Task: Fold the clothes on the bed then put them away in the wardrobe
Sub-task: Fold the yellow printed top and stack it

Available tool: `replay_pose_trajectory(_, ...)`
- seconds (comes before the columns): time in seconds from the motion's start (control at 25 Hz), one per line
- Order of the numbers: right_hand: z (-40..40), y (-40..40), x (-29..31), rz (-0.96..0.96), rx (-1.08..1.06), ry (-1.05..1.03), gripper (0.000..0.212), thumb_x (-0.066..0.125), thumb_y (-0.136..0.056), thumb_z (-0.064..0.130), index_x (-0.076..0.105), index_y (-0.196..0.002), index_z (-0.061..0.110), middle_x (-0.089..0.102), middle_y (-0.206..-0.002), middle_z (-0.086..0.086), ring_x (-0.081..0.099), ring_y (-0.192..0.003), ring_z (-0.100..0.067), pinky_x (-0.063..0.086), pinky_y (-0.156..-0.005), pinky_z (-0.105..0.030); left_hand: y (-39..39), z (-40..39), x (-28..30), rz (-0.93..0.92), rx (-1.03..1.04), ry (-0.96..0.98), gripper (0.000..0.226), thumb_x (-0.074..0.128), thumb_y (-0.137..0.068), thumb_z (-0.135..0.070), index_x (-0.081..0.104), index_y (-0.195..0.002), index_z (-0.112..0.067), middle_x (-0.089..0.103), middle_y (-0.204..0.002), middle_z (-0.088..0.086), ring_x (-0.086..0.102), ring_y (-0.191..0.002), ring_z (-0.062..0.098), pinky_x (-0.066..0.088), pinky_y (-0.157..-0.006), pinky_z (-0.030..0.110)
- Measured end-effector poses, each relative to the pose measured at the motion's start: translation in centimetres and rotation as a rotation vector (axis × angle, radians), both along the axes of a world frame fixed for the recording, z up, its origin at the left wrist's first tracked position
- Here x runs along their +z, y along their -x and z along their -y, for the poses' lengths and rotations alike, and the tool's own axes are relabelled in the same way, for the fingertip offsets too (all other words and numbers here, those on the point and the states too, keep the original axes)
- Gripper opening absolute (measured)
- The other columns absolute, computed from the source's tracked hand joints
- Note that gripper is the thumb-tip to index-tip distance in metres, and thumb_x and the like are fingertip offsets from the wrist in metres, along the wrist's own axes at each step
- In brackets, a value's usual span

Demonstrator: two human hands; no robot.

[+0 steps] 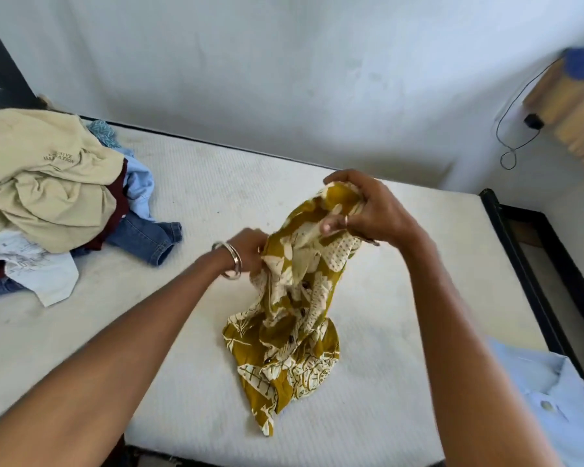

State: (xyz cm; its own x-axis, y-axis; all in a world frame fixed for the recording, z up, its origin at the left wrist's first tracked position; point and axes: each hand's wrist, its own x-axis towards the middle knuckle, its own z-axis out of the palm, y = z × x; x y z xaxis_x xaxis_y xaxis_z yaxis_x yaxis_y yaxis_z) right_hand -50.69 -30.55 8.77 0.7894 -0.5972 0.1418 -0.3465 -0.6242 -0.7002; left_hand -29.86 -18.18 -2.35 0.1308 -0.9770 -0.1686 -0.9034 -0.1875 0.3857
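Head view.

Bed: white ribbed mattress, far edge along the wall, right edge bounded by a black frame. Near edge cuts across the lower centre of the picture.

Shirt: mustard with cream print, dark buttons, bunched. Upper part lifted off the mattress, lower part trailing onto it at mid-bed, well in from both side edges.

Right hand: raised above the bed, fingers curled, pinching the top of the shirt.

Left hand: lower, at the shirt's left side, fingers closed into the fabric. Bangles on the wrist.

Pile: unfolded clothes at the bed's left, apart from the shirt. Beige garment on top; beneath it, maroon, pale blue and white pieces; jeans sticking out toward the middle.

Open room: bare mattress between pile and shirt, behind the shirt to the wall, and from the shirt to the right frame.

Blue shirt: pale, lying flat at the bed's lower right corner, overlapping the frame edge.

Shelf: wooden, upper right on the wall, blurred, blue item on top. Black cable hanging looped beside it.
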Motion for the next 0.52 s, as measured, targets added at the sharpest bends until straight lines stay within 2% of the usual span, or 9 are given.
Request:
replay_pose_trajectory(0.08, 1.7, 1.2, 2.5, -0.232, 0.014, 0.195, 0.111, 0.093, -0.043, 0.055, 0.047, -0.14, 0.026, 0.057, -0.122, -0.005, 0.051, -0.116, -0.022, 0.043, -0.1, -0.036, -2.6, 0.3, 4.2, -0.223, 0.161, 0.316, 0.044, 0.048, -0.073, -0.021, 0.07, -0.107, -0.003, 0.069, -0.109, 0.016, 0.062, -0.104, 0.024, 0.044, -0.086, 0.027)
replay_pose_trajectory(0.12, 2.5, 1.5, 3.6, -0.353, 0.009, 0.257, 0.115, 0.095, -0.047, 0.047, 0.041, -0.145, 0.023, 0.053, -0.125, -0.008, 0.045, -0.121, -0.026, 0.039, -0.102, -0.038, -3.6, 0.6, 6.5, -0.305, 0.23, 0.446, 0.042, 0.049, -0.075, -0.019, 0.071, -0.105, -0.002, 0.07, -0.107, 0.017, 0.063, -0.102, 0.023, 0.046, -0.089, 0.031)
replay_pose_trajectory(0.2, 3.6, 1.4, 5.0, -0.5, -0.044, 0.359, 0.1, 0.091, -0.061, 0.019, 0.038, -0.146, 0.018, 0.05, -0.127, -0.013, 0.039, -0.125, -0.03, 0.035, -0.101, -0.039, -4.6, 1.7, 10.9, -0.385, 0.342, 0.634, 0.026, 0.055, -0.087, -0.012, 0.071, -0.105, -0.002, 0.07, -0.107, 0.016, 0.064, -0.101, 0.023, 0.048, -0.092, 0.033)
replay_pose_trajectory(0.24, 4.1, 1.3, 5.7, -0.492, -0.102, 0.434, 0.084, 0.086, -0.067, 0.01, 0.045, -0.141, 0.014, 0.053, -0.126, -0.015, 0.042, -0.124, -0.032, 0.037, -0.098, -0.038, -4.6, 2.1, 13.5, -0.372, 0.352, 0.694, 0.021, 0.057, -0.09, -0.009, 0.071, -0.105, -0.004, 0.071, -0.105, 0.013, 0.064, -0.099, 0.021, 0.048, -0.091, 0.029)
replay_pose_trajectory(0.28, 4.3, 1.3, 6.7, -0.423, -0.198, 0.518, 0.064, 0.08, -0.071, 0.007, 0.054, -0.129, 0.011, 0.058, -0.119, -0.016, 0.049, -0.119, -0.035, 0.04, -0.091, -0.038, -4.2, 2.2, 16.0, -0.335, 0.317, 0.733, 0.018, 0.058, -0.09, -0.008, 0.072, -0.102, -0.008, 0.071, -0.1, 0.009, 0.063, -0.093, 0.019, 0.048, -0.086, 0.025)
replay_pose_trajectory(0.36, 4.2, 1.4, 8.8, -0.145, -0.465, 0.61, 0.026, 0.073, -0.076, 0.011, 0.062, -0.099, 0.008, 0.065, -0.096, -0.016, 0.06, -0.095, -0.036, 0.042, -0.072, -0.039, -3.7, 1.8, 20.1, -0.204, 0.203, 0.769, 0.013, 0.062, -0.087, -0.007, 0.07, -0.097, -0.011, 0.066, -0.087, 0.003, 0.058, -0.081, 0.016, 0.046, -0.074, 0.023)
replay_pose_trajectory(0.44, 3.7, 1.9, 9.8, 0.173, -0.649, 0.428, 0.016, 0.072, -0.076, 0.013, 0.062, -0.088, 0.007, 0.065, -0.083, -0.014, 0.06, -0.082, -0.034, 0.044, -0.065, -0.041, -4.2, 0.9, 22.0, -0.045, 0.172, 0.814, 0.013, 0.064, -0.081, -0.004, 0.065, -0.094, -0.008, 0.061, -0.084, 0.002, 0.054, -0.077, 0.019, 0.042, -0.069, 0.026)
replay_pose_trajectory(0.52, 3.4, 2.7, 9.1, 0.286, -0.646, 0.246, 0.017, 0.069, -0.072, 0.004, 0.064, -0.087, 0.012, 0.068, -0.085, -0.016, 0.063, -0.084, -0.037, 0.052, -0.069, -0.047, -4.6, -0.1, 21.9, -0.006, 0.231, 0.894, 0.015, 0.06, -0.079, 0.003, 0.058, -0.09, -0.006, 0.058, -0.082, 0.007, 0.052, -0.075, 0.023, 0.04, -0.065, 0.03)
